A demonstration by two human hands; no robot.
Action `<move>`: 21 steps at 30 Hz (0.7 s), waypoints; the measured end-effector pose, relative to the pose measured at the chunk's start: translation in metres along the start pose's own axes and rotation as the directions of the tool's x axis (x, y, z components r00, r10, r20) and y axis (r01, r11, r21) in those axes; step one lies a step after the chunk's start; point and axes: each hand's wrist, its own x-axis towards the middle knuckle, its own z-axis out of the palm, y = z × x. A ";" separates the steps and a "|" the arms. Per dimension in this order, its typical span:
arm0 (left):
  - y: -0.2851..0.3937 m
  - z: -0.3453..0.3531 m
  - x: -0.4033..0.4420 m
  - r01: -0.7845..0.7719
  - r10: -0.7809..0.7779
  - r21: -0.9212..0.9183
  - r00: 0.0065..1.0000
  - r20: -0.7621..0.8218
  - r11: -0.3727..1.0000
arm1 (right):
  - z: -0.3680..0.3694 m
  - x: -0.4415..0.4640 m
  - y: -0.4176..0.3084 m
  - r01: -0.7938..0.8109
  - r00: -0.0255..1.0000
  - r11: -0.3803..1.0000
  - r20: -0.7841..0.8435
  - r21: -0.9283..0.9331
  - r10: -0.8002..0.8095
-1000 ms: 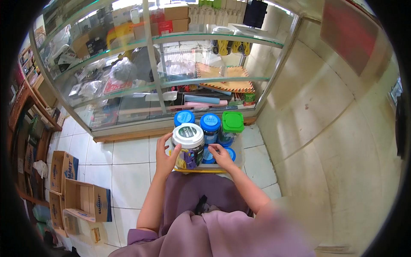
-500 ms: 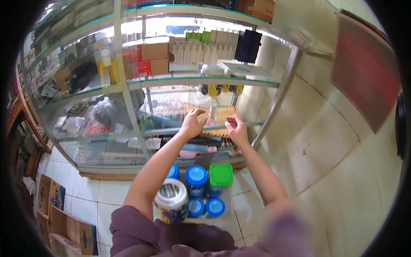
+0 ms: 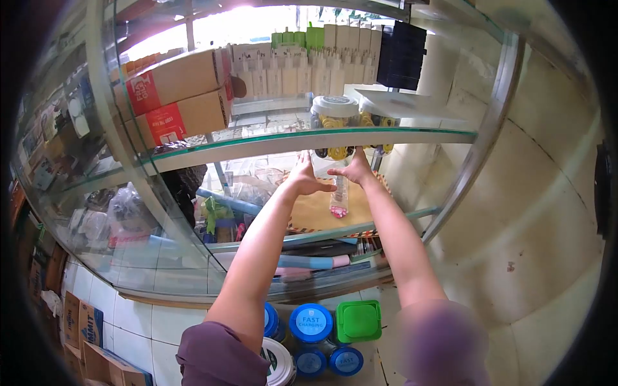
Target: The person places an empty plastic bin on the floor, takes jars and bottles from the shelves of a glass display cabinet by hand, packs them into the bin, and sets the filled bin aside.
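Note:
My left hand [image 3: 306, 178] and my right hand [image 3: 358, 171] reach toward the glass cabinet, just below the front edge of its middle shelf [image 3: 412, 136]. Both are open, thumbs pointing toward each other with a gap between them, and I see nothing held. Some fingertips are hidden at the shelf edge. Above them on that shelf stands a white-lidded clear jar [image 3: 335, 106] with yellow and black contents. Below lies a tan envelope [image 3: 308, 212] with a striped border. On it rests a clear slim tube [image 3: 338, 201] with pink at its near end.
Blue-lidded jars [image 3: 311, 323], a green-lidded container [image 3: 358, 321] and a white-lidded tub [image 3: 278, 361] stand on the floor before the cabinet. Cardboard boxes [image 3: 187, 74] and white upright packs [image 3: 290, 76] fill the shelf's back. A metal post [image 3: 473, 145] bounds the right.
The view has come closer to the cabinet. Both hands have moved forward and up toward the middle shelf's edge, with their fingers stretched out more.

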 end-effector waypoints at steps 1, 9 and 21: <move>-0.005 -0.002 0.009 0.095 -0.098 0.034 0.992 0.082 0.995 | 0.006 0.004 0.004 0.007 1.000 1.000 0.000 0.001 -0.007; -0.014 -0.003 0.033 0.220 -0.208 -0.187 0.975 0.081 0.958 | 0.003 0.026 0.021 -0.252 0.963 0.968 0.093 -0.020 0.253; 0.001 -0.011 -0.013 0.196 -0.170 -0.128 0.967 0.187 0.972 | -0.009 -0.031 -0.019 -0.286 0.958 0.954 0.049 0.095 0.282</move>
